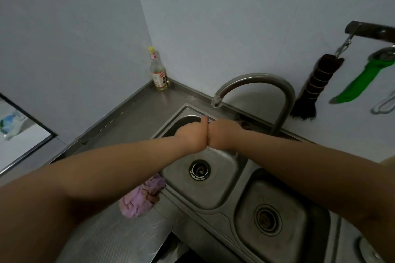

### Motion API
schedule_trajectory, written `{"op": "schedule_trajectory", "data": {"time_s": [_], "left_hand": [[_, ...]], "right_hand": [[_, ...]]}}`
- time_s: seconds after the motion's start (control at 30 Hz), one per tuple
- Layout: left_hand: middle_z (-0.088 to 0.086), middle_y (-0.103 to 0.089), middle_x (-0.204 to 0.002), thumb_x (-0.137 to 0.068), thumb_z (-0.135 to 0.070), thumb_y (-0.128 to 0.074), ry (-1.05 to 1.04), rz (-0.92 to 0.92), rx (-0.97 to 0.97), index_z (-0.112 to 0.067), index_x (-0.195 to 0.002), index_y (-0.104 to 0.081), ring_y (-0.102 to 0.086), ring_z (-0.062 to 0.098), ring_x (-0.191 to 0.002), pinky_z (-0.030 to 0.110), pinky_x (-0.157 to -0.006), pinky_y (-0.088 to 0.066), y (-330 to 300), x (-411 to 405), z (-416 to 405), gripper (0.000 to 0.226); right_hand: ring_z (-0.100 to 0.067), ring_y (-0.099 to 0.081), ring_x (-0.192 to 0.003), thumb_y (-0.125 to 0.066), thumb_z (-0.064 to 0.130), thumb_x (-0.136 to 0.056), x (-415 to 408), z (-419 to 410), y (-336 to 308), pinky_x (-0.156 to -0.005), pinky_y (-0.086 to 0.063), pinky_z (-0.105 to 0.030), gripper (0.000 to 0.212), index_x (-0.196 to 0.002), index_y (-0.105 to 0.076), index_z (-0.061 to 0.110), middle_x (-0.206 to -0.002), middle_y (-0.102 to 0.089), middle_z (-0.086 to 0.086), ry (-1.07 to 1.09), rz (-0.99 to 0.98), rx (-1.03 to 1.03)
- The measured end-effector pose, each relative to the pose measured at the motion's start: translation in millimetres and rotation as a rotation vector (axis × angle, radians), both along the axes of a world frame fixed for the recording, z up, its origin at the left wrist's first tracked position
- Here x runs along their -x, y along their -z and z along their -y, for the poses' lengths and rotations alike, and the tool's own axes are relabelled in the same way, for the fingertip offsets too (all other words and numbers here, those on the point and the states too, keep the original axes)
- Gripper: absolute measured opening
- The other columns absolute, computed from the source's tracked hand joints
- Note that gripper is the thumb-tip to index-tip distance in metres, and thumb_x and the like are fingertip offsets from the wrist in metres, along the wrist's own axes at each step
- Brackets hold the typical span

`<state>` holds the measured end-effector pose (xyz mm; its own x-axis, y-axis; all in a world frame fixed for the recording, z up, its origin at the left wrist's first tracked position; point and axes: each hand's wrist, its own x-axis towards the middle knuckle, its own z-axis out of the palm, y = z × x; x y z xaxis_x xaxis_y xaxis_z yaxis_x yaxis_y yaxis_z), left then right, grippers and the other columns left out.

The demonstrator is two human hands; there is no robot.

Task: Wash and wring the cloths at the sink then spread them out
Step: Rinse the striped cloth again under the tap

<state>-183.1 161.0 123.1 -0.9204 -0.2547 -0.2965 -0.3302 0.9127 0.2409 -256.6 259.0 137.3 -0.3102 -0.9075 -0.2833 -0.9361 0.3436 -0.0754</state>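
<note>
Left hand [193, 136]: closed in a fist, thumb raised, pressed against the right hand over the left basin; what it grips is hidden.
Right hand [223, 134]: closed likewise, contents hidden.
Sink [215, 196]: two basins, tap [256, 83] arching above the hands.
Cloth [141, 196]: purple, bunched on the counter [132, 113] touching the sink's left rim.
Bottle [157, 70]: stands in the corner, red-and-white label too small to read.

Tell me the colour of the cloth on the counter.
The cloth is lilac-pink with dark brown patches, seen in the head view.
</note>
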Motion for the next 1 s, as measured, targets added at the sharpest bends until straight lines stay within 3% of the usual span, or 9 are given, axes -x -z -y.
{"op": "schedule_trajectory", "data": {"time_s": [0.17, 0.3, 0.43, 0.57, 0.63, 0.73, 0.8, 0.87, 1.0], "left_hand": [[0.006, -0.067, -0.095, -0.095, -0.028, -0.052, 0.383, -0.049, 0.255, -0.014, -0.141, -0.027, -0.064, 0.028, -0.087, 0.037, -0.071, -0.049, -16, 3, 13, 0.055], [0.005, -0.068, -0.096, -0.100, -0.031, -0.042, 0.595, -0.122, 0.462, -0.015, -0.139, -0.034, -0.065, 0.027, -0.085, 0.031, -0.061, -0.035, -29, 3, 21, 0.042], [0.004, -0.067, -0.098, -0.099, -0.030, -0.043, 0.556, -0.128, 0.510, -0.015, -0.125, -0.050, -0.065, 0.025, -0.088, 0.031, -0.062, -0.035, -30, 5, 18, 0.030], [0.005, -0.066, -0.099, -0.092, -0.025, -0.053, 0.130, 0.049, 0.240, -0.013, -0.101, -0.062, -0.063, 0.023, -0.089, 0.031, -0.069, -0.048, -16, 5, 16, 0.017], [0.008, -0.064, -0.085, -0.091, -0.022, -0.056, -0.125, 0.173, -0.146, -0.008, -0.093, -0.062, -0.061, 0.022, -0.069, 0.028, -0.059, -0.050, -5, 3, 21, 0.016], [-0.005, -0.039, -0.047, -0.094, -0.018, -0.052, -0.497, 0.390, -0.882, -0.016, -0.076, -0.051, -0.030, 0.006, -0.033, 0.014, -0.032, -0.023, -6, -4, 26, 0.018], [-0.010, -0.032, -0.040, -0.098, -0.018, -0.045, -0.465, 0.548, -1.118, -0.020, -0.073, -0.045, -0.025, 0.001, -0.029, 0.011, -0.029, -0.018, -8, -9, 24, 0.025], [-0.012, -0.031, -0.038, -0.100, -0.019, -0.040, -0.371, 0.656, -1.204, -0.021, -0.070, -0.042, -0.025, 0.000, -0.028, 0.010, -0.029, -0.018, -10, -11, 17, 0.030], [-0.012, -0.034, -0.038, -0.102, -0.022, -0.039, -0.296, 0.757, -1.307, -0.021, -0.059, -0.052, -0.028, -0.001, -0.029, 0.009, -0.030, -0.019, -13, -15, 9, 0.045]], "right_hand": [[-0.019, -0.054, -0.072, -0.060, 0.010, -0.084, -1, 7, 14, -0.063, -0.045, -0.033, 0.011, -0.094, -0.056, 0.007, -0.079, -0.055, -0.006, 0.324, 0.578, 0.002], [-0.009, -0.029, -0.038, -0.057, 0.015, -0.086, 1, 4, 13, -0.042, -0.023, -0.021, 0.032, -0.061, -0.038, 0.020, -0.046, -0.037, 0.004, 0.643, 1.089, -0.109], [-0.004, -0.025, -0.037, -0.057, 0.014, -0.088, 8, 0, 10, -0.036, -0.020, -0.015, 0.031, -0.064, -0.038, 0.023, -0.045, -0.036, 0.008, 0.632, 1.256, -0.108], [-0.007, -0.047, -0.052, -0.060, 0.006, -0.087, 7, -8, 4, -0.045, -0.035, -0.020, 0.019, -0.095, -0.046, 0.016, -0.069, -0.052, 0.001, 0.586, 1.080, 0.129], [-0.018, -0.061, -0.091, -0.066, 0.010, -0.084, 3, -19, 12, -0.067, -0.050, -0.026, 0.062, -0.133, -0.029, 0.021, -0.112, -0.052, -0.005, 0.485, 0.831, 0.298], [-0.024, -0.045, -0.128, -0.069, 0.019, -0.083, -5, -36, 26, -0.090, -0.040, -0.022, 0.093, -0.151, -0.005, 0.024, -0.155, -0.015, -0.006, 0.159, 0.361, 0.401], [-0.024, -0.034, -0.137, -0.065, 0.024, -0.086, -3, -40, 31, -0.090, -0.041, -0.021, 0.089, -0.152, -0.006, 0.021, -0.159, -0.003, -0.008, -0.066, 0.027, 0.455], [-0.028, -0.041, -0.133, -0.063, 0.025, -0.086, 1, -38, 32, -0.088, -0.048, -0.025, 0.078, -0.149, -0.019, 0.014, -0.155, -0.016, -0.013, -0.237, -0.155, 0.570], [-0.021, -0.064, -0.087, -0.047, 0.025, -0.090, 7, -32, 23, -0.050, -0.052, -0.024, 0.048, -0.133, -0.040, 0.007, -0.116, -0.056, -0.013, -0.516, -0.279, 0.641]]}}
